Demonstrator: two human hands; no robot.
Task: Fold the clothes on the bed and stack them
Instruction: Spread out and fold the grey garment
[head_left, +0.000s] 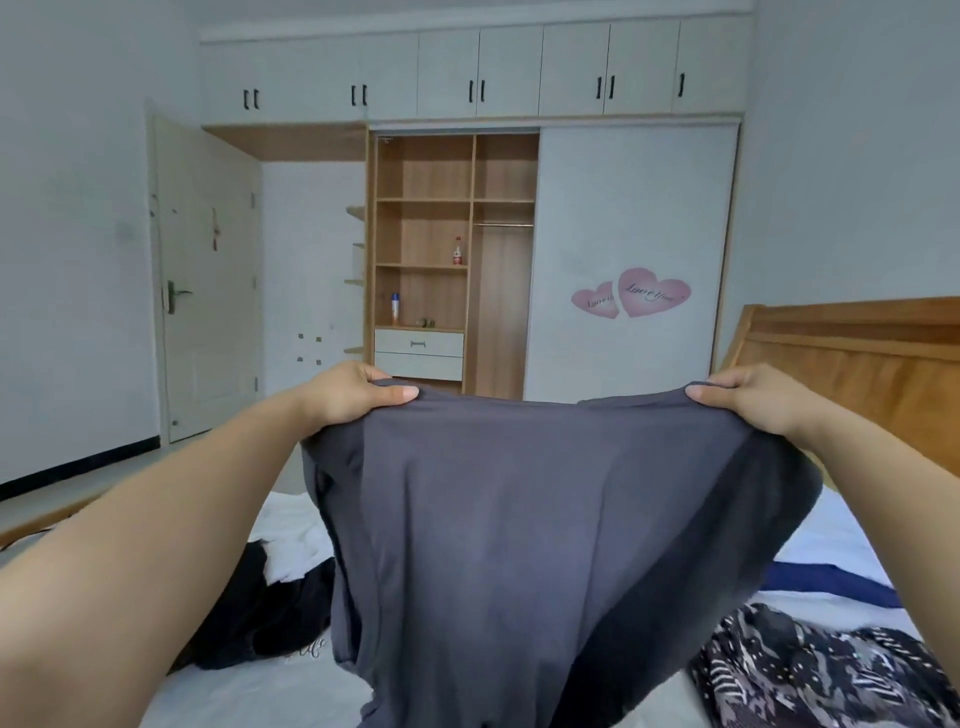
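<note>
A dark grey garment (509, 530) hangs spread out in front of me above the bed (249, 696). My left hand (353, 397) pinches its top left corner and my right hand (748, 397) pinches its top right corner, both raised at the same height. Its lower part hangs down to the bottom edge of the view. On the white sheet lie a black garment (265, 623) and a white one (296, 540) at the left, a navy piece (826, 582) at the right, and a black-and-white patterned garment (810, 675) at the lower right.
A wooden headboard (852, 358) rises at the right. Ahead stands a wardrobe (634, 218) with an open shelf section (421, 234) holding bottles, and a white door (208, 291) stands at the left.
</note>
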